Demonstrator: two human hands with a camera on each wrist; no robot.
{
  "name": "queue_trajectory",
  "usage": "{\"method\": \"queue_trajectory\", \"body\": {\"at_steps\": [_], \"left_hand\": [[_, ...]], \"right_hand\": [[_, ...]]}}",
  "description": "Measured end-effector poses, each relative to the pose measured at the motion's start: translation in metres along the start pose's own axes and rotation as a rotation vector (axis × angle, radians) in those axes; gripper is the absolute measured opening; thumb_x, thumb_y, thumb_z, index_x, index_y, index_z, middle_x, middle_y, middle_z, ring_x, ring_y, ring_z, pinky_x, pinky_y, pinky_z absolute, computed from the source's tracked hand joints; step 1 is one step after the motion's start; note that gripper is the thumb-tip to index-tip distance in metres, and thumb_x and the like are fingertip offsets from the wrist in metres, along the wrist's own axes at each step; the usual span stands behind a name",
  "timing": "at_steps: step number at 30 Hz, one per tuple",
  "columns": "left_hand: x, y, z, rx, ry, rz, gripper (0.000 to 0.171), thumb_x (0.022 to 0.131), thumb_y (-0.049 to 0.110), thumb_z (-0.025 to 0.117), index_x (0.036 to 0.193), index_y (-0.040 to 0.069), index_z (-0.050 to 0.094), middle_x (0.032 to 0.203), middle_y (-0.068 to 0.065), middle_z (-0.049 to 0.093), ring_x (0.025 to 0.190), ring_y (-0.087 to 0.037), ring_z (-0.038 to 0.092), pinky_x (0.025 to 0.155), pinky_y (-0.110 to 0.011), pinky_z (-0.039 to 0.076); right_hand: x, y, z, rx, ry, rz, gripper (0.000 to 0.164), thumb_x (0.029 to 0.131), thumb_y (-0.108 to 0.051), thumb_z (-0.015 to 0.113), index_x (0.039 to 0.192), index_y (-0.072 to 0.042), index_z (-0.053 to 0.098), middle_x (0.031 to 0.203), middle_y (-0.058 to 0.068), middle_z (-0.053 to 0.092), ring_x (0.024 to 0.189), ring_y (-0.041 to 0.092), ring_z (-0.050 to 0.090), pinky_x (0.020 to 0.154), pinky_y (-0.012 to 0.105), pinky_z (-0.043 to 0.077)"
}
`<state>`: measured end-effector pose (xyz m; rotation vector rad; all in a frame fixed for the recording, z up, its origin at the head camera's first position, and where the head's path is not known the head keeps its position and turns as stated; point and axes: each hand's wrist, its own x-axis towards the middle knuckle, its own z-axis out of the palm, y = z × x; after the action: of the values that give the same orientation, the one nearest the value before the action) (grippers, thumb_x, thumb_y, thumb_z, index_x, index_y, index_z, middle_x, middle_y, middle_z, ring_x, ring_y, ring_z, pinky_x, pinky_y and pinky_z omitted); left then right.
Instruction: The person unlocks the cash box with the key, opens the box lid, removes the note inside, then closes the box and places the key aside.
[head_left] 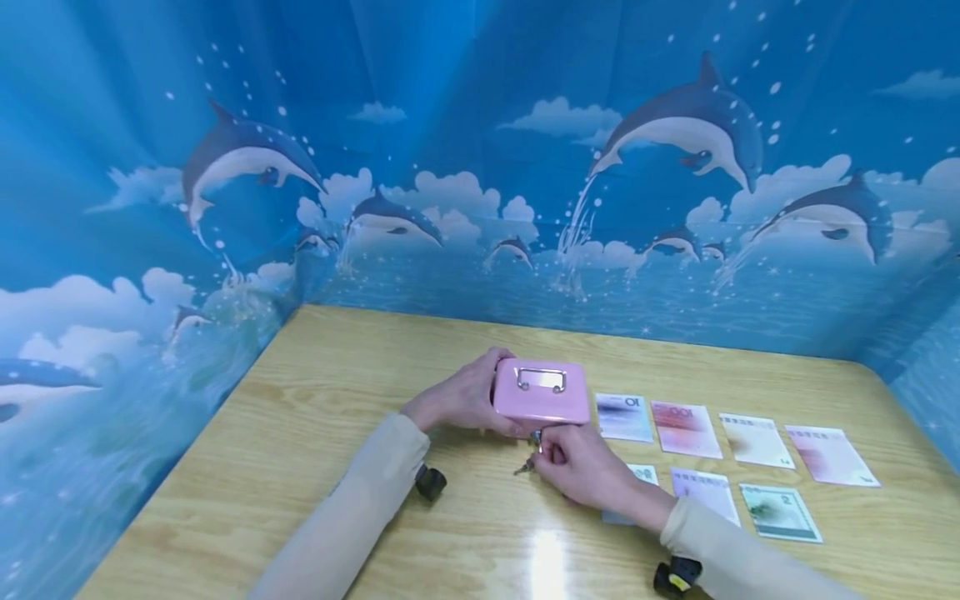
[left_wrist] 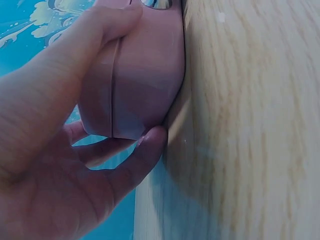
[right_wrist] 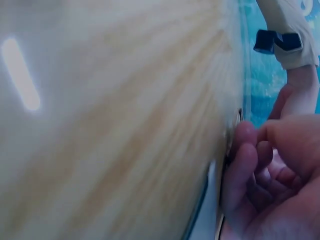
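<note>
A pink cash box (head_left: 540, 404) with a silver handle (head_left: 542, 380) on its lid sits on the wooden table. My left hand (head_left: 474, 393) holds its left end, thumb along the front and fingers round the side and back; the left wrist view shows the thumb near a shiny lock plate (left_wrist: 157, 4) and the seam between lid and base. At the box's front, my right hand (head_left: 581, 467) pinches a small key (head_left: 536, 437) beside the lock. A second key (head_left: 524, 468) dangles below those fingers. In the right wrist view the curled fingers (right_wrist: 245, 160) mostly hide the keys.
Play banknotes lie in two rows right of the box, among them a blue one (head_left: 624, 417), a red one (head_left: 686, 429) and a green one (head_left: 781, 512). My right forearm crosses over the near row. A dolphin-printed curtain (head_left: 465, 125) hangs behind the table (head_left: 360, 350).
</note>
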<state>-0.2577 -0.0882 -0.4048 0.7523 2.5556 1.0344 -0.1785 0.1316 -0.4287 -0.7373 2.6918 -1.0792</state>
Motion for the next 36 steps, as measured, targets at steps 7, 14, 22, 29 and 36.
{"method": "queue_trajectory", "body": {"at_steps": [7, 14, 22, 29, 36], "left_hand": [[0.000, 0.000, 0.001, -0.010, 0.004, -0.009, 0.108, 0.066, 0.042, 0.096, 0.150, 0.012, 0.034, 0.139, -0.006, 0.057, 0.123, -0.020, 0.057, 0.112, -0.041, 0.047], [0.000, -0.001, 0.002, -0.006, 0.004, -0.004, 0.108, 0.065, 0.040, 0.096, 0.150, 0.012, 0.034, 0.139, -0.005, 0.057, 0.123, -0.020, 0.057, 0.112, -0.041, 0.046], [0.001, 0.000, 0.003, 0.025, 0.011, -0.012, 0.110, 0.066, 0.042, 0.096, 0.151, 0.011, 0.033, 0.138, -0.006, 0.056, 0.121, -0.019, 0.057, 0.110, -0.040, 0.048], [0.001, 0.001, 0.002, 0.027, 0.012, -0.010, 0.110, 0.066, 0.041, 0.095, 0.151, 0.011, 0.033, 0.138, -0.006, 0.057, 0.120, -0.019, 0.058, 0.109, -0.040, 0.049], [0.000, 0.002, 0.001, 0.023, 0.007, -0.022, 0.111, 0.067, 0.041, 0.095, 0.152, 0.011, 0.031, 0.140, -0.007, 0.056, 0.123, -0.020, 0.057, 0.111, -0.040, 0.047]], "right_hand": [[0.000, -0.005, 0.001, 0.063, -0.035, 0.029, 0.023, 0.091, -0.003, 0.063, 0.070, -0.011, 0.056, 0.057, -0.005, 0.055, 0.037, 0.001, 0.052, 0.034, 0.021, 0.042], [0.001, -0.001, -0.004, 0.148, -0.110, 0.050, 0.020, 0.089, -0.002, 0.065, 0.071, -0.009, 0.057, 0.063, -0.002, 0.057, 0.041, 0.007, 0.057, 0.037, 0.029, 0.051], [0.002, 0.004, -0.009, 0.193, -0.161, 0.060, 0.020, 0.088, -0.001, 0.065, 0.072, -0.009, 0.055, 0.060, -0.004, 0.055, 0.041, 0.008, 0.055, 0.038, 0.027, 0.050], [0.001, 0.003, -0.011, 0.212, -0.189, 0.064, 0.018, 0.088, -0.003, 0.065, 0.073, -0.009, 0.056, 0.061, -0.003, 0.056, 0.043, 0.007, 0.054, 0.038, 0.023, 0.048], [0.001, 0.003, -0.009, 0.160, -0.225, 0.025, 0.022, 0.088, -0.005, 0.068, 0.069, -0.011, 0.059, 0.056, -0.008, 0.053, 0.043, 0.004, 0.053, 0.041, 0.019, 0.046]]}}
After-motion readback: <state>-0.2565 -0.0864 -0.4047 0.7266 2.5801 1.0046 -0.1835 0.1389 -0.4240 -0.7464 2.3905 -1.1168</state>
